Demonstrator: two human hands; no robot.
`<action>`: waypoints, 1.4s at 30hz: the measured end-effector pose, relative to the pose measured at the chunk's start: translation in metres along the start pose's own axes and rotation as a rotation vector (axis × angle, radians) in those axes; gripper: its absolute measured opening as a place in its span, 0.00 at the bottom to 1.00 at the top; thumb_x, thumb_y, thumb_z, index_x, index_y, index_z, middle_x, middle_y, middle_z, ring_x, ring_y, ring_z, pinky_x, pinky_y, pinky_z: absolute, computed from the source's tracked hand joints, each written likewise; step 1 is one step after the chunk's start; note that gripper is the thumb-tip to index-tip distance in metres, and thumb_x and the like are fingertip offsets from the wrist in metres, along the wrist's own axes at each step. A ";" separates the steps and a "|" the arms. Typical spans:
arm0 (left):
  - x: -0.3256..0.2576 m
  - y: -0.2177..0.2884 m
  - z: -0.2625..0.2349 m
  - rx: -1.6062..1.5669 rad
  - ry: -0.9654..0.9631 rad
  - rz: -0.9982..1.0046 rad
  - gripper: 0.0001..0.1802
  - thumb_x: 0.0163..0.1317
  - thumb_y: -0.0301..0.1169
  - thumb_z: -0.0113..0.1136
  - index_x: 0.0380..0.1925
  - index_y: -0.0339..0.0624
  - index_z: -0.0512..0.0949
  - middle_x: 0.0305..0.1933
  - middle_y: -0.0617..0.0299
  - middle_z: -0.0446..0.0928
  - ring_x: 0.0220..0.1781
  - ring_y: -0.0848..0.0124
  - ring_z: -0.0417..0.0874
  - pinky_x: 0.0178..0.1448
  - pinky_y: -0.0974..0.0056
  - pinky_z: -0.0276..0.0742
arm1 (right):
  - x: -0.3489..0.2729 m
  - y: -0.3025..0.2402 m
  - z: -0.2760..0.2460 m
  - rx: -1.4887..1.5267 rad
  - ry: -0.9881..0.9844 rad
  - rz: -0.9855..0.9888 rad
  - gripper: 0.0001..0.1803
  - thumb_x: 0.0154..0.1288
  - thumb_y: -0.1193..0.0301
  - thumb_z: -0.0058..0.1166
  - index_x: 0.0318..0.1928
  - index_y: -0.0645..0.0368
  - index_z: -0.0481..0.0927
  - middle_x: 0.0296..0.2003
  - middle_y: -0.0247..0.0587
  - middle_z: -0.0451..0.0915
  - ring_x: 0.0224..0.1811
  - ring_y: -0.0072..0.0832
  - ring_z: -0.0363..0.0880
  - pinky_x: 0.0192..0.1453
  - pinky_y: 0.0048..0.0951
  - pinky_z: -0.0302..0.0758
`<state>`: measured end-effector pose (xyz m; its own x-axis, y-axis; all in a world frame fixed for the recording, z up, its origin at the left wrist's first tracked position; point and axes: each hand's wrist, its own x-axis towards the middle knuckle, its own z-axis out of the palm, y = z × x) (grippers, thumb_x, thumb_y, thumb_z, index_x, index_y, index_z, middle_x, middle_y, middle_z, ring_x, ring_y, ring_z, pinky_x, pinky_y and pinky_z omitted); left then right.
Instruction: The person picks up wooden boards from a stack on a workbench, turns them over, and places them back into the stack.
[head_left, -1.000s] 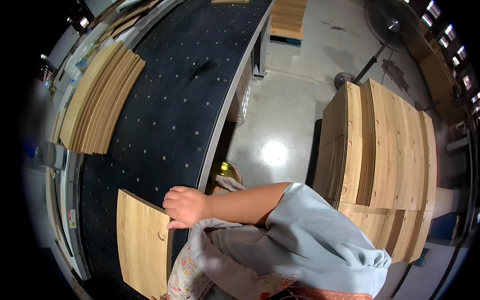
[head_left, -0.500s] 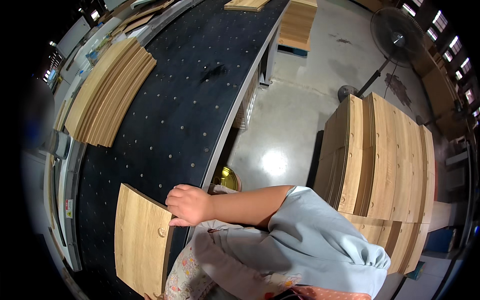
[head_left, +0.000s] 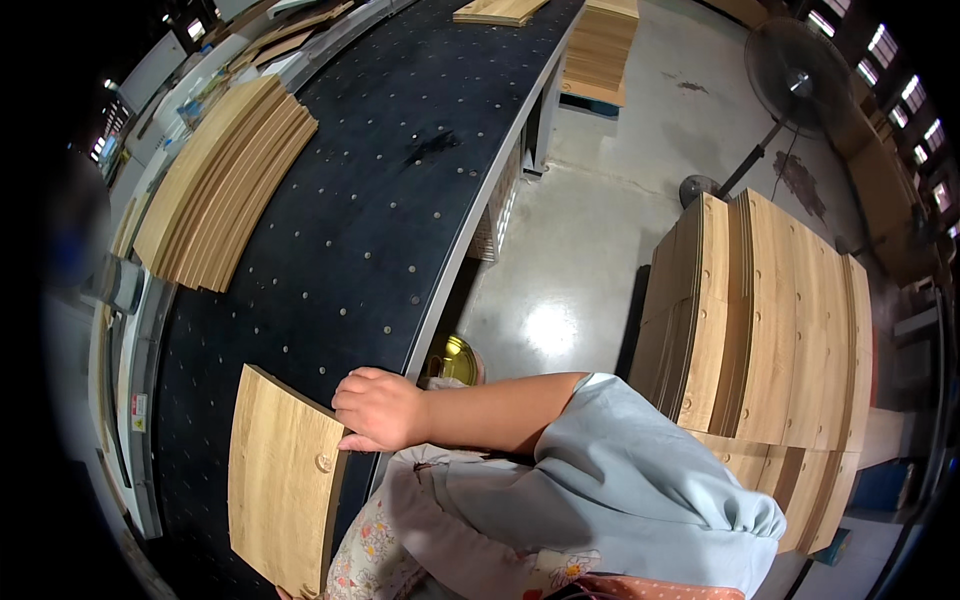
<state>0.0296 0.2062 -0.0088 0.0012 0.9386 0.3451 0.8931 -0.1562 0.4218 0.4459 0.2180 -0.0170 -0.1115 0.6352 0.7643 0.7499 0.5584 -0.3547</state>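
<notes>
In the head view, a wood board (head_left: pixel 285 480) is seen lying on the dark, dotted surface (head_left: pixel 340 230), near its right edge. A round recess (head_left: pixel 323 463) is set in the board near its right side. The board's upper right corner is met by the right grip (head_left: pixel 382 410), a bare hand turned palm down. Its fingers are curled and kept close together, and the thumb is laid at the board's right edge; whether the board is truly clasped cannot be told. Only a sliver of the left grip (head_left: pixel 284 594) is shown at the board's lower end, so its state cannot be told.

Compared with one second ago, the whole scene has been shifted slightly by a turn of the head, and more of the boards (head_left: pixel 497 11) at the far end of the surface is shown. The right grip is still kept at the same corner, and hardly any move of the board across the dots can be made out. Little has been altered since half a second ago.

The stack (head_left: pixel 222 190) is left standing at the surface's left side, well apart from both grips. To the right, the pile (head_left: pixel 785 320) and the fan (head_left: pixel 797 80) are likewise unmoved.
</notes>
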 end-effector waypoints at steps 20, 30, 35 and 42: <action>-0.016 -0.037 -0.029 -0.017 0.012 -0.006 0.22 0.66 0.26 0.44 0.59 0.33 0.68 0.57 0.46 0.71 0.56 0.58 0.73 0.61 0.62 0.66 | 0.018 -0.014 -0.019 0.054 -0.154 0.249 0.16 0.57 0.58 0.57 0.34 0.60 0.81 0.39 0.38 0.79 0.46 0.35 0.75 0.52 0.36 0.69; -0.040 -0.044 -0.043 -0.018 -0.001 -0.057 0.23 0.66 0.30 0.45 0.60 0.33 0.67 0.59 0.45 0.70 0.58 0.55 0.71 0.63 0.60 0.64 | 0.016 -0.016 -0.007 0.074 -0.096 0.176 0.16 0.57 0.58 0.56 0.28 0.60 0.79 0.34 0.36 0.78 0.41 0.34 0.73 0.48 0.35 0.67; -0.012 -0.045 -0.025 -0.025 -0.009 -0.006 0.26 0.64 0.34 0.49 0.61 0.33 0.66 0.61 0.45 0.69 0.61 0.54 0.70 0.64 0.57 0.63 | 0.008 -0.006 -0.003 0.019 0.003 0.165 0.17 0.56 0.56 0.55 0.23 0.57 0.77 0.28 0.36 0.73 0.37 0.35 0.70 0.45 0.35 0.66; 0.008 -0.012 -0.016 -0.027 -0.011 0.077 0.29 0.63 0.38 0.51 0.61 0.33 0.65 0.60 0.45 0.69 0.59 0.54 0.71 0.61 0.56 0.66 | 0.000 -0.012 0.000 0.016 0.062 0.193 0.17 0.57 0.57 0.56 0.22 0.58 0.76 0.27 0.37 0.74 0.37 0.36 0.72 0.43 0.35 0.68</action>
<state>0.0114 0.2110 0.0025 0.0746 0.9266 0.3685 0.8775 -0.2365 0.4172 0.4366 0.2114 -0.0127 0.0738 0.6973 0.7130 0.7428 0.4386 -0.5058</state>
